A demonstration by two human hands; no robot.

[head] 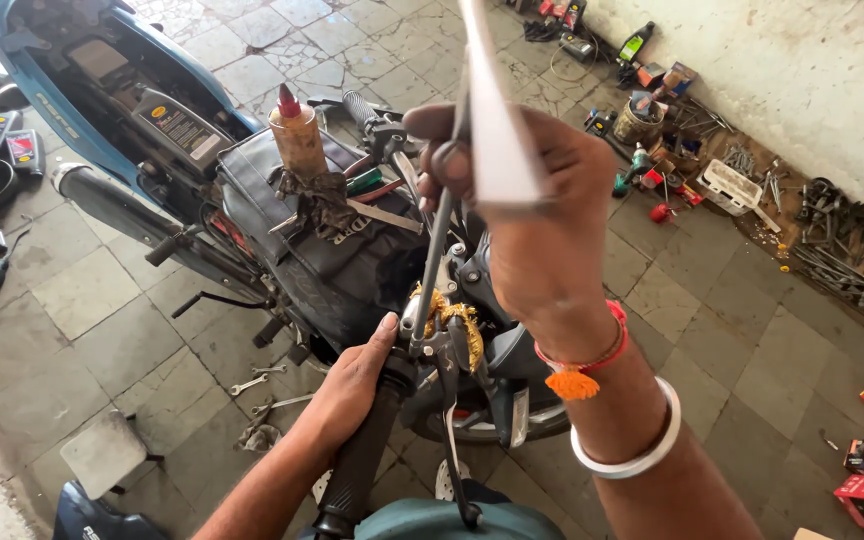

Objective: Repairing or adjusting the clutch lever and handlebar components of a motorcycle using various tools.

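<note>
My left hand wraps the black handlebar grip of a motorcycle, thumb up by the lever bracket. My right hand is raised above the bars, closed on a thin metal rod or cable that runs down to the bracket, and on a flat white strip that rises out of frame. A red thread band with an orange tassel and a white bangle sit on my right wrist. A yellow tassel hangs at the bracket.
A black cloth-covered seat or tank carries a brown oil bottle with red tip, rags and small tools. A blue scooter stands open at upper left. Spanners lie on the tiled floor. Tools and parts clutter the wall at right.
</note>
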